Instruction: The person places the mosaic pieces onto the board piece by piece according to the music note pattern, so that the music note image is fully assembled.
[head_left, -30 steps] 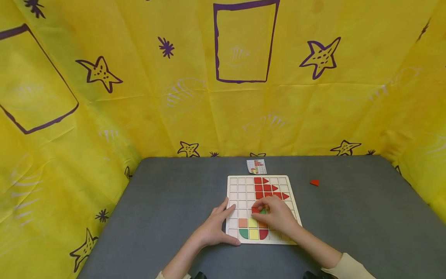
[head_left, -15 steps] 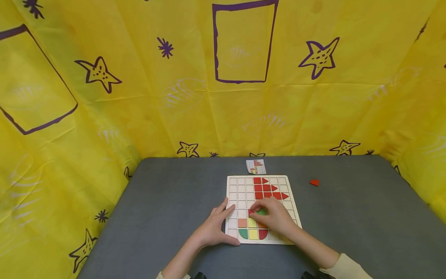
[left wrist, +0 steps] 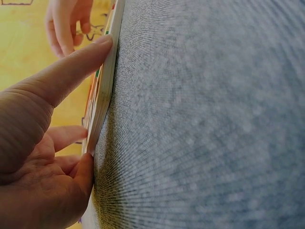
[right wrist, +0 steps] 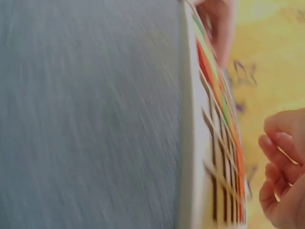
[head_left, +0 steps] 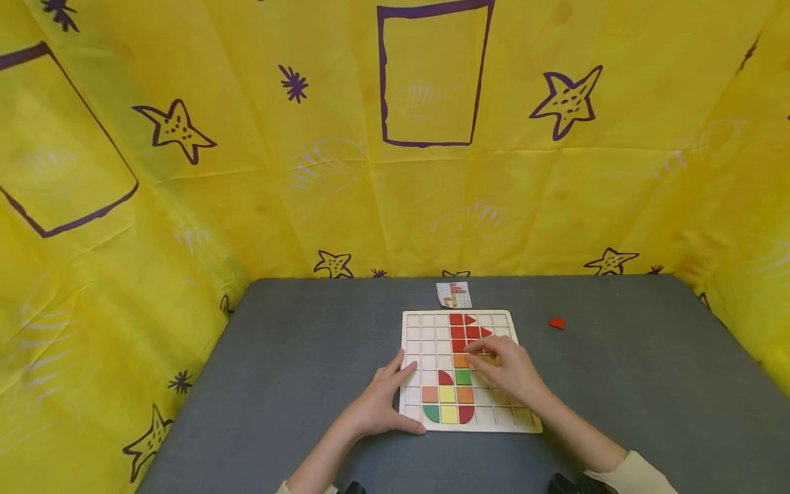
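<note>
A pale wooden grid board (head_left: pixel 426 334) lies on the table, with coloured tiles set in some of its squares. My left hand (head_left: pixel 378 403) rests at its near left corner, thumb along the front edge and spread fingers on the left side. A red quarter-round tile (head_left: pixel 445 378) sits in a square left of a green tile (head_left: pixel 463 378). Over the right part of the board hovers my right hand (head_left: pixel 509 369), fingers loosely bent and holding nothing; it hides some red tiles. The right wrist view shows this right hand (right wrist: pixel 286 167) apart from the board.
A small pattern card (head_left: pixel 454 295) lies behind the board. One loose red piece (head_left: pixel 557 323) is on the grey table (head_left: pixel 296 357) to the right. Yellow cloth (head_left: pixel 333 206) with drawn starfish hangs around the back and sides.
My right hand lowered the red quarter-round tile into a square, let go, and moved away up and to the right. My left hand stayed put.
</note>
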The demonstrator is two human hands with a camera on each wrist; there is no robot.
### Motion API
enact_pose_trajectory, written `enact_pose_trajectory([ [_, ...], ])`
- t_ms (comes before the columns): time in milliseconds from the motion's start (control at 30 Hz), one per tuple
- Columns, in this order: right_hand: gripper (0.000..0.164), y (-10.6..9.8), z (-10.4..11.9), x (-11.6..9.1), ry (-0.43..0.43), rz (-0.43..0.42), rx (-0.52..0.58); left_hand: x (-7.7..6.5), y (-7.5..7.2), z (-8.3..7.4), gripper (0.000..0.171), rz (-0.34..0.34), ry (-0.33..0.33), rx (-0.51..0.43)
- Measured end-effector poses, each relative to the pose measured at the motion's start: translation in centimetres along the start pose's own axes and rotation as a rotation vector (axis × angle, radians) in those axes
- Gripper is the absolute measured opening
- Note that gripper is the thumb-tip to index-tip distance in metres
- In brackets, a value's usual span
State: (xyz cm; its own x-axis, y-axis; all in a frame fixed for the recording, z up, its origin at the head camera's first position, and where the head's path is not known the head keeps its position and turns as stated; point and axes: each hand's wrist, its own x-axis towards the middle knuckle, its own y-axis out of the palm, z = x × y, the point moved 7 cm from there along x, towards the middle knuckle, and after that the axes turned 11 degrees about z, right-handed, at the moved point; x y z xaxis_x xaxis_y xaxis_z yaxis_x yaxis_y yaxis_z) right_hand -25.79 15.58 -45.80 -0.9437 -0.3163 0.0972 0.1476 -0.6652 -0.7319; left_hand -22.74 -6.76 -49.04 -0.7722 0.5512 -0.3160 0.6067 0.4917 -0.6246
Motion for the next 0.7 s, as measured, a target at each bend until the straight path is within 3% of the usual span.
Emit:
enact_pose_trajectory([
  [167,0.017,-3.5,-3.8,-0.3,0.096,-0.085,-0.025,0.0,0.0,0.0,0.106,-0.002,-0.005,0.001],
  [367,0.025,-7.4,-8.1,-1.3,0.133,-0.21,-0.097,0.0,-0.1,0.0,0.106,0.0,-0.008,0.004],
  [533,0.032,-9.6,-11.0,-1.8,0.167,-0.235,-0.143,0.0,-0.1,0.0,0.106,-0.001,-0.006,0.001],
  [700,0.034,-10.4,-12.6,-1.9,0.199,-0.221,-0.161,0.0,0.0,0.1,0.106,0.0,-0.008,0.001],
])
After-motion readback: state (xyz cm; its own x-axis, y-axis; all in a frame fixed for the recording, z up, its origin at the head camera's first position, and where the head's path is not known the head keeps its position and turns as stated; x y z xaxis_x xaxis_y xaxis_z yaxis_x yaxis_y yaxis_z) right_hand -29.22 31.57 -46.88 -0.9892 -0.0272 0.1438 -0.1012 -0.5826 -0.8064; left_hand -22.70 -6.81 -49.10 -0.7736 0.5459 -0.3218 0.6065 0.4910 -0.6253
